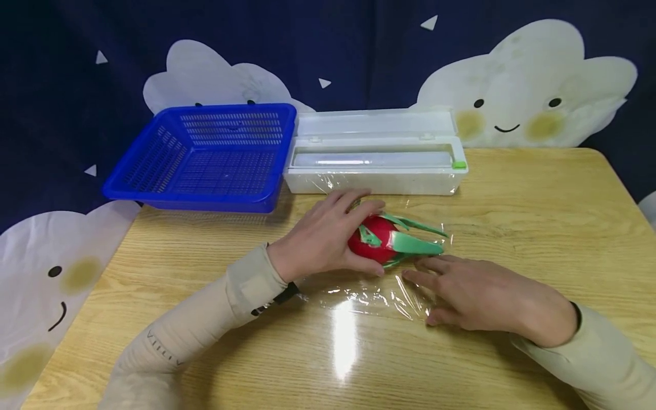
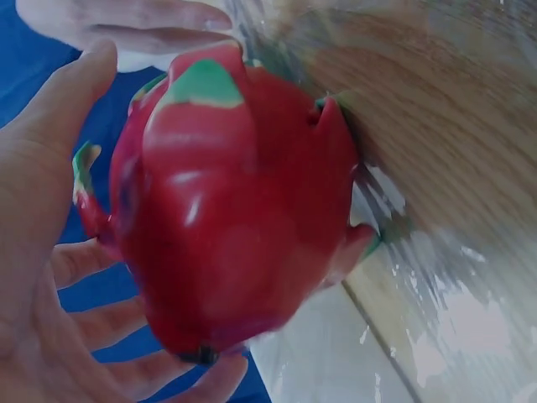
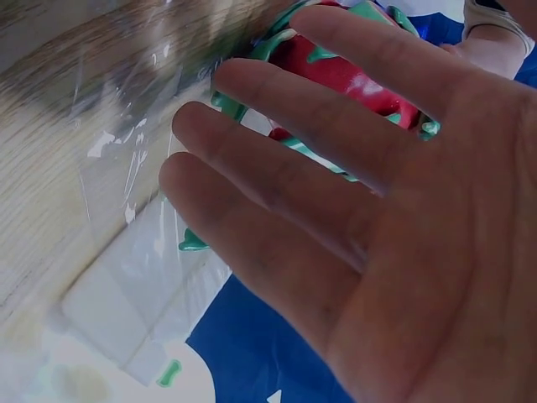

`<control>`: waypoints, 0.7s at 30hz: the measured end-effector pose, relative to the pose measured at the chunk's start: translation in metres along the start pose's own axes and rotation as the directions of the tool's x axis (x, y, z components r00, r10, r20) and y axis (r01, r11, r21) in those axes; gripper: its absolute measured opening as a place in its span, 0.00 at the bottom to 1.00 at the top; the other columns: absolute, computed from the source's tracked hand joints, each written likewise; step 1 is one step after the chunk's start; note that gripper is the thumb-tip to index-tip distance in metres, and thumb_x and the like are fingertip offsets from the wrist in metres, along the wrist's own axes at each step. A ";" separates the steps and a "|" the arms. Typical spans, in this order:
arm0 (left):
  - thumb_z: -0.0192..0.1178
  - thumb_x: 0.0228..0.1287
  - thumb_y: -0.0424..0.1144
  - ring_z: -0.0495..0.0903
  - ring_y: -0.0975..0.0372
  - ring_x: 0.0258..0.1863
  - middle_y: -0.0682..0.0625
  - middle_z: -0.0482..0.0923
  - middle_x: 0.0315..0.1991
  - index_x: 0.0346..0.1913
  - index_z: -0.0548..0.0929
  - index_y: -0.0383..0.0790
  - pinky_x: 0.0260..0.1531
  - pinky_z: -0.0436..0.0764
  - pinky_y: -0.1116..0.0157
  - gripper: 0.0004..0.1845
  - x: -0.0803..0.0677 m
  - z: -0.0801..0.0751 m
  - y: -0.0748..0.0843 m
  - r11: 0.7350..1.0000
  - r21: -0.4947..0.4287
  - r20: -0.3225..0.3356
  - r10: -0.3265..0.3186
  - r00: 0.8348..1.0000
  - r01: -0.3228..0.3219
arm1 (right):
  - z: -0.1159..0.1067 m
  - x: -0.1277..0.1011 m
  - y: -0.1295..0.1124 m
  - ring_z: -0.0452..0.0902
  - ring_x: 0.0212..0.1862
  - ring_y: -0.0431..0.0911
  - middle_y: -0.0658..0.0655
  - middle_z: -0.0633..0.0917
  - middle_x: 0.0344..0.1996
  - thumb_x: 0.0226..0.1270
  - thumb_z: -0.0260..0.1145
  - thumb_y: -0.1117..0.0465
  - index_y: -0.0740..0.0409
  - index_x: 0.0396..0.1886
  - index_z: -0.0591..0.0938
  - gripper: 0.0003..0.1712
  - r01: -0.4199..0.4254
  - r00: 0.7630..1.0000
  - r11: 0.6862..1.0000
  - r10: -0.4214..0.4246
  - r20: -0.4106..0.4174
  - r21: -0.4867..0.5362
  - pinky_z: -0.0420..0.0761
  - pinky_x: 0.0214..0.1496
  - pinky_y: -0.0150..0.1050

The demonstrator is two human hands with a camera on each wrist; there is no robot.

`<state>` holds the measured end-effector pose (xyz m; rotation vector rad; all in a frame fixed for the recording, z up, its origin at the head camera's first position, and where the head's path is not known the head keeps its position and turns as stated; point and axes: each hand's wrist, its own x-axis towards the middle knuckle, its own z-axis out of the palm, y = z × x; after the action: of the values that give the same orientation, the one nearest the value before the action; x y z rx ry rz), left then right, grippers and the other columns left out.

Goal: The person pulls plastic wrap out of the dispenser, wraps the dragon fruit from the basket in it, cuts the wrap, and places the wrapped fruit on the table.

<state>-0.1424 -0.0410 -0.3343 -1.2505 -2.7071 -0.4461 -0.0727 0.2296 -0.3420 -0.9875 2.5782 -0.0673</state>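
Note:
A red dragon fruit (image 1: 380, 237) with long green leaf tips lies on a sheet of clear cling film (image 1: 369, 297), its tips pointing right. My left hand (image 1: 323, 234) grips it from the left, thumb on the near side and fingers over the far side. In the left wrist view the smooth red body of the dragon fruit (image 2: 226, 210) fills the middle, with fingers curved around it. My right hand (image 1: 476, 293) is at the film's right part, fingertips close to the leaf tips. Its fingers (image 3: 294, 185) are stretched and spread in the right wrist view, holding nothing.
Behind the hands stands a white cling film box (image 1: 376, 183), lid up, with a film roll (image 1: 374, 160) inside and a green slider (image 1: 459, 165) at its right end. A blue plastic basket (image 1: 205, 202) sits left of it. A dark cloud-patterned curtain (image 1: 359, 51) hangs behind the wooden table (image 1: 553, 228).

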 end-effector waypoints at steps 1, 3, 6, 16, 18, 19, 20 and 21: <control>0.73 0.44 0.75 0.69 0.49 0.72 0.45 0.70 0.73 0.72 0.70 0.50 0.68 0.78 0.49 0.55 -0.001 -0.001 -0.001 1.000 -0.003 0.000 -0.011 1.000 0.011 | 0.000 0.000 0.000 0.73 0.72 0.63 0.63 0.76 0.72 0.64 0.73 0.38 0.48 0.76 0.72 0.44 0.002 1.000 1.000 -0.002 0.000 0.000 0.80 0.64 0.63; 0.73 0.44 0.75 0.70 0.49 0.73 0.45 0.70 0.73 0.73 0.70 0.50 0.69 0.77 0.48 0.55 -0.003 -0.004 -0.003 0.999 -0.007 -0.007 -0.033 0.999 0.033 | 0.000 0.000 0.000 0.73 0.72 0.62 0.63 0.76 0.71 0.64 0.73 0.38 0.48 0.76 0.72 0.44 0.012 1.000 1.000 -0.012 -0.008 -0.002 0.80 0.64 0.62; 0.72 0.45 0.75 0.70 0.48 0.73 0.44 0.71 0.73 0.74 0.70 0.49 0.70 0.76 0.46 0.56 -0.008 -0.008 -0.007 0.999 -0.008 -0.035 -0.054 0.998 0.053 | -0.001 0.000 0.000 0.74 0.71 0.62 0.63 0.77 0.71 0.65 0.72 0.38 0.49 0.76 0.72 0.44 0.031 0.999 0.999 -0.031 -0.025 -0.011 0.81 0.64 0.61; 0.73 0.56 0.64 0.77 0.52 0.67 0.45 0.79 0.66 0.66 0.78 0.43 0.68 0.79 0.53 0.41 -0.018 -0.009 -0.024 0.998 -0.056 -0.251 -0.023 0.968 0.009 | -0.003 -0.001 -0.003 0.76 0.69 0.60 0.60 0.79 0.69 0.65 0.71 0.38 0.48 0.74 0.74 0.41 0.051 0.997 0.998 -0.052 -0.050 -0.026 0.82 0.63 0.60; 0.72 0.59 0.60 0.78 0.53 0.66 0.45 0.81 0.64 0.64 0.80 0.42 0.68 0.79 0.55 0.36 -0.022 -0.007 -0.027 0.996 -0.085 -0.287 -0.033 0.958 0.009 | -0.006 0.000 -0.005 0.76 0.70 0.59 0.59 0.79 0.70 0.66 0.70 0.38 0.48 0.74 0.74 0.41 0.061 0.997 0.998 -0.063 -0.054 -0.026 0.81 0.64 0.60; 0.72 0.61 0.58 0.79 0.53 0.65 0.45 0.82 0.63 0.63 0.80 0.41 0.67 0.79 0.55 0.34 -0.023 -0.006 -0.029 0.995 -0.099 -0.301 -0.038 0.953 0.009 | -0.008 0.000 -0.006 0.76 0.70 0.59 0.58 0.79 0.70 0.67 0.70 0.38 0.48 0.74 0.74 0.40 0.069 0.996 0.997 -0.070 -0.058 -0.029 0.81 0.64 0.60; 0.72 0.62 0.56 0.79 0.53 0.65 0.45 0.82 0.62 0.62 0.81 0.41 0.67 0.79 0.55 0.32 -0.026 -0.005 -0.030 0.994 -0.110 -0.313 -0.046 0.949 0.013 | -0.009 0.000 -0.007 0.77 0.69 0.58 0.58 0.79 0.70 0.67 0.70 0.38 0.48 0.74 0.74 0.40 0.078 0.995 0.996 -0.080 -0.065 -0.034 0.81 0.64 0.59; 0.71 0.62 0.55 0.80 0.53 0.64 0.44 0.82 0.62 0.62 0.81 0.40 0.67 0.80 0.56 0.31 -0.027 -0.003 -0.031 0.993 -0.120 -0.324 -0.052 0.945 0.014 | -0.011 0.000 -0.009 0.77 0.69 0.57 0.57 0.79 0.69 0.67 0.70 0.38 0.49 0.74 0.74 0.40 0.088 0.993 0.995 -0.091 -0.075 -0.044 0.82 0.64 0.58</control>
<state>-0.1487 -0.0811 -0.3441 -1.0483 -2.4531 -0.7529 -0.0713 0.2219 -0.3309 -1.1370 2.6127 -0.0785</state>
